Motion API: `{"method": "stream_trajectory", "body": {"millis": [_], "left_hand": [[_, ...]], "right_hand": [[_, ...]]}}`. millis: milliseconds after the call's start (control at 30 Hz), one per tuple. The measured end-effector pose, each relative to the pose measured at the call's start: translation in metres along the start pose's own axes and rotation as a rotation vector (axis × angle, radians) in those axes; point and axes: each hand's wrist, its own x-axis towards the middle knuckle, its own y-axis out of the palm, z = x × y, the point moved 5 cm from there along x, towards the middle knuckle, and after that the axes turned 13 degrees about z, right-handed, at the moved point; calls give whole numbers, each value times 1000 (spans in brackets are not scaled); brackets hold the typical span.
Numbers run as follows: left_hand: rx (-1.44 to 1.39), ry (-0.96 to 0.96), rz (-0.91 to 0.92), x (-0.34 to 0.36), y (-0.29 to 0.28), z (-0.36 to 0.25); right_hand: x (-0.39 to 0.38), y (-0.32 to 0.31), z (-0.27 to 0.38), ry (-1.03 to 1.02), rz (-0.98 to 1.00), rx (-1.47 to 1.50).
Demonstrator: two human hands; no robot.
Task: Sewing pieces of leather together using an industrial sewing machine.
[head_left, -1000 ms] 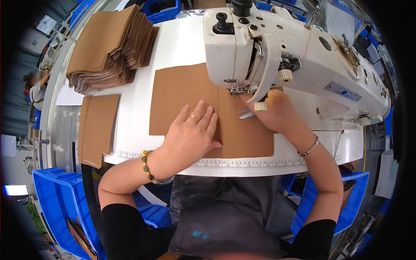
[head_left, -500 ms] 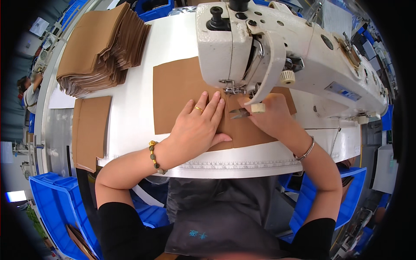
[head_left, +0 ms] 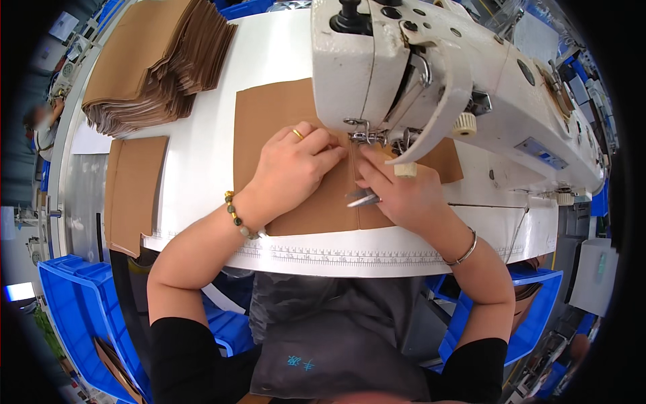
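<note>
Left hand (head_left: 289,168) has curled, panels (head_left: 116,367) in bin (head_left: 67,288)

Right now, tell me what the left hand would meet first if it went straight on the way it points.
The left hand would likely meet the metal presser foot first, with the right hand close beside that line; depth is unclear.

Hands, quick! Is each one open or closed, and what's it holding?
Left hand: fingers curled over the brown sheet; can't tell if they pinch anything.
Right hand: closed, holding snips.
</note>
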Motion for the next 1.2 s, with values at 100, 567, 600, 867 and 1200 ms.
{"method": "stream_trajectory", "body": {"millis": [100,567,600,867,1200], "left_hand": [[-44,-14,-9,0,-3,6],[-88,-40,174,-14,2,-19],[-84,-52,240,-16,5,-20],[-115,-64,278,-18,9,-14],[-80,-40,187,-22,18,-13]], "right_hand": [[-4,12,-5,154,167,-16],[-2,20,3,290,313,-181],[-2,20,3,301,310,-180],[14,1,5,145,-65,-143],[-178,-213,-158,502,-939,-298]]}}
